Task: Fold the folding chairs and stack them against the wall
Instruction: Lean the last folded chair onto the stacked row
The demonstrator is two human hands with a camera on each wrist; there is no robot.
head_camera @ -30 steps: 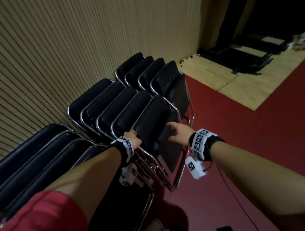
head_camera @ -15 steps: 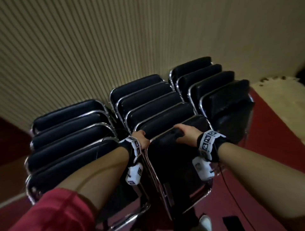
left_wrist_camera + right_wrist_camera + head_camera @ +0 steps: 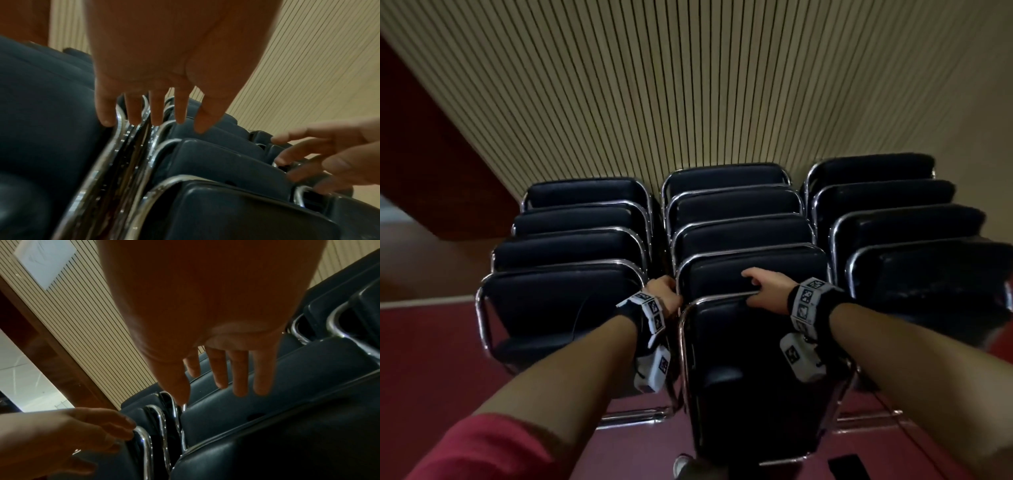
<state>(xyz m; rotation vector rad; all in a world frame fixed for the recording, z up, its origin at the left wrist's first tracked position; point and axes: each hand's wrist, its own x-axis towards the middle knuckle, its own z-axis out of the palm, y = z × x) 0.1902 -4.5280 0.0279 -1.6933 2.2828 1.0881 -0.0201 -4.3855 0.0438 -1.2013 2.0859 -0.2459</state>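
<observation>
Three rows of folded black chairs with chrome frames leaned against the slatted wall (image 3: 688, 85). The left row (image 3: 571, 260) held four chairs. My left hand (image 3: 666, 294) sat in the gap between that row and the middle one, fingers (image 3: 131, 112) straight and slack, holding nothing, tips just beside the chrome tubes. The middle row (image 3: 736, 219) stood four deep, with the front chair (image 3: 756, 377) nearest me, its feet on the red floor (image 3: 431, 359). My right hand (image 3: 770, 291) rested over that chair's top edge, fingers extended and loose, gripping nothing. The right row (image 3: 900, 222) held four chairs.
</observation>
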